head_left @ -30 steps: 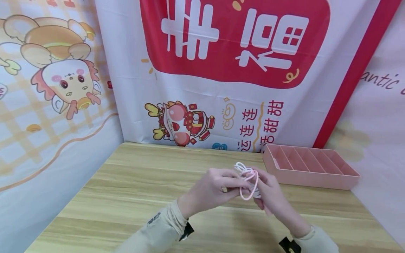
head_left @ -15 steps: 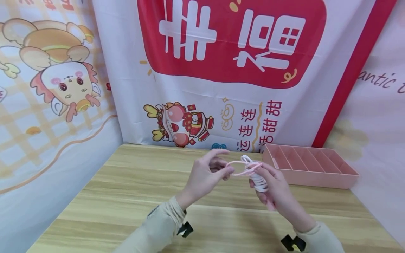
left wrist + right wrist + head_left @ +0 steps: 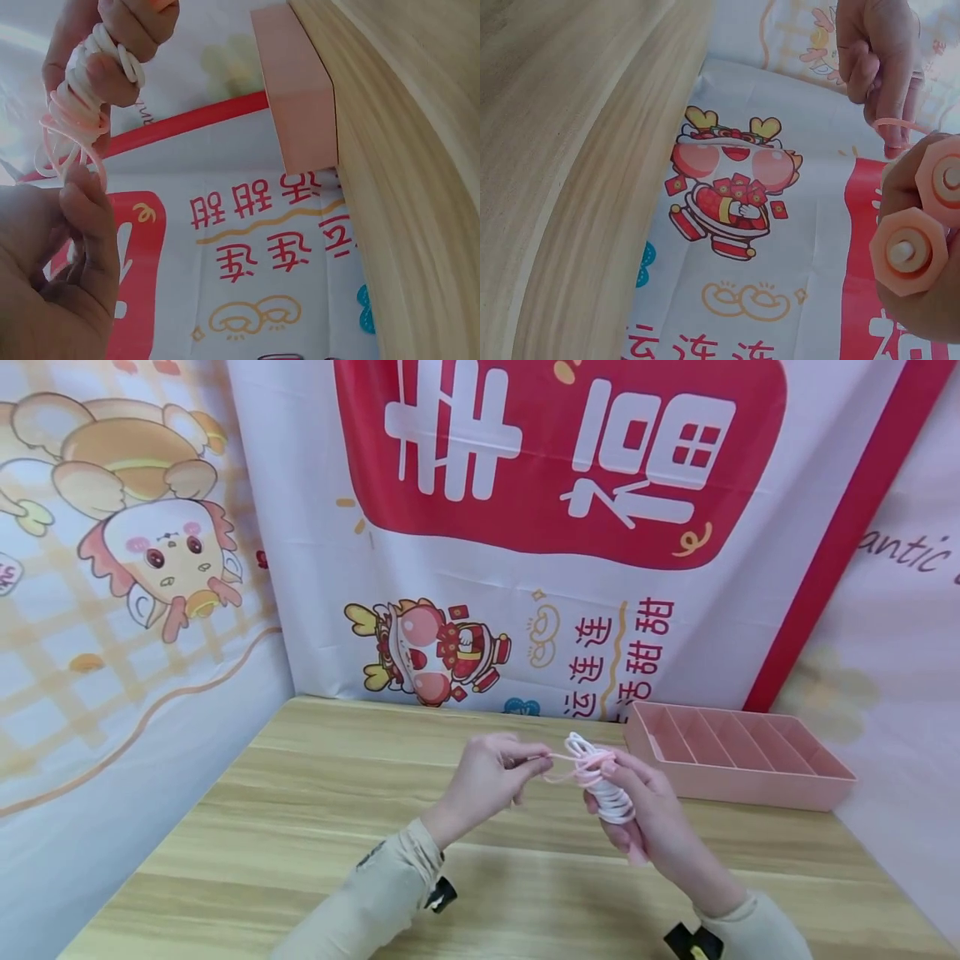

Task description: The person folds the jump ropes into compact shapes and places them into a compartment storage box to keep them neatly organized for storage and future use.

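Observation:
A jump rope with a white cord is wound into a long bundle, white loops sticking up at its top. Round that bundle curls my right hand, its thumb near the pink cord that circles the upper end. Two pink octagonal handles poke out of the right fist in the right wrist view. To the left, my left hand pinches the end of a pink loop between thumb and fingers, drawn out sideways from the bundle. Both hands are raised above the wooden table.
A pink box with several narrow compartments stands at the table's back right, just beyond my right hand. Printed cloth hangs behind the table, with more along the left and right sides.
My left hand has moved from the bundle out to the left, drawing the pink loop sideways. Its fingers, spread half a second ago, now pinch the loop's end. The right hand keeps its grip.

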### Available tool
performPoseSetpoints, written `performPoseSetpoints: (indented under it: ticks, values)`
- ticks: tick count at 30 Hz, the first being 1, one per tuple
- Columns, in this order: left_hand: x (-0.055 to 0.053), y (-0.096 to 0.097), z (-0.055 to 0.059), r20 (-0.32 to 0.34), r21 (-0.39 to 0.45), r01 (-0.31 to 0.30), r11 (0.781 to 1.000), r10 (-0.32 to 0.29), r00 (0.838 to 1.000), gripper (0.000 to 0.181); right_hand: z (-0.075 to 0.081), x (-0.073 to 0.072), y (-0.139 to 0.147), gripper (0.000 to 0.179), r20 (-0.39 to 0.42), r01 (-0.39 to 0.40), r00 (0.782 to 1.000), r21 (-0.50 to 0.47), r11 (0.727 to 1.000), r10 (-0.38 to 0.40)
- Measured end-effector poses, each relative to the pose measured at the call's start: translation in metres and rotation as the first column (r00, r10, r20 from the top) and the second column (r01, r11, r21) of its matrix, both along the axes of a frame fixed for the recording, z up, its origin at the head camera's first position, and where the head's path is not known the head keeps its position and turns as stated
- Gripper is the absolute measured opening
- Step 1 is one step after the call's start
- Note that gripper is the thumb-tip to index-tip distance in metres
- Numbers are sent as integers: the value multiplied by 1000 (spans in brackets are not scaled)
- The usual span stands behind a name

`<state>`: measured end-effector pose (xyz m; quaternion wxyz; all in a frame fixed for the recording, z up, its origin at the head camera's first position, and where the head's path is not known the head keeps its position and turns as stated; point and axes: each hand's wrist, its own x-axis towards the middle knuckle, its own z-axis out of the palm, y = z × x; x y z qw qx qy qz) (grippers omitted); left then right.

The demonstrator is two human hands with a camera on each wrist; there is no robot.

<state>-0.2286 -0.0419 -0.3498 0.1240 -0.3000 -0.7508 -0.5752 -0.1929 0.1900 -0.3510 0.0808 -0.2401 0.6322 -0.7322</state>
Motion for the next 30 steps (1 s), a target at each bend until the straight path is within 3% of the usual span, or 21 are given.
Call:
performPoseSetpoints:
  ticks: [3, 6, 10, 14, 16, 18, 22, 24, 27, 30]
  values:
    - [0, 1, -1, 99, 24, 63, 998, -65, 993, 18, -2, 2, -2, 32, -31, 43, 999, 50, 998, -42]
    - [-1, 2, -1, 213, 112, 120, 986, -142, 967, 19, -3, 2, -5, 30, -69, 98, 993, 103, 990, -91]
    - [-3, 0, 0, 324, 189, 123, 974, -180, 929, 17, -5, 1, -8, 30, -119, 172, 980, 121, 978, -158]
    - [-2, -1, 5, 366, 280, 123, 952, -224, 903, 17, -7, -2, -7, 31, -140, 284, 954, 143, 948, -264]
    - [0, 0, 9, 354, 331, 122, 936, -243, 903, 21, -6, -3, -7, 32, -142, 334, 939, 169, 927, -312]
    - [2, 1, 11, 334, 364, 103, 926, -233, 913, 22, -6, -3, -7, 34, -148, 363, 929, 191, 912, -339]
    - [4, 3, 13, 327, 391, 3, 920, -142, 934, 19, -5, -4, -8, 32, -158, 367, 927, 204, 907, -340]
    - [2, 4, 12, 366, 412, -48, 910, -117, 923, 23, -5, -3, -9, 31, -162, 350, 933, 207, 913, -321]
    - [-1, 3, 10, 455, 448, -89, 890, -141, 880, 36, -6, -2, -11, 31, -163, 322, 942, 204, 924, -293]
    - [-3, 1, 9, 558, 527, -85, 846, -269, 785, 42, -7, -1, -11, 31, -153, 286, 953, 160, 945, -262]
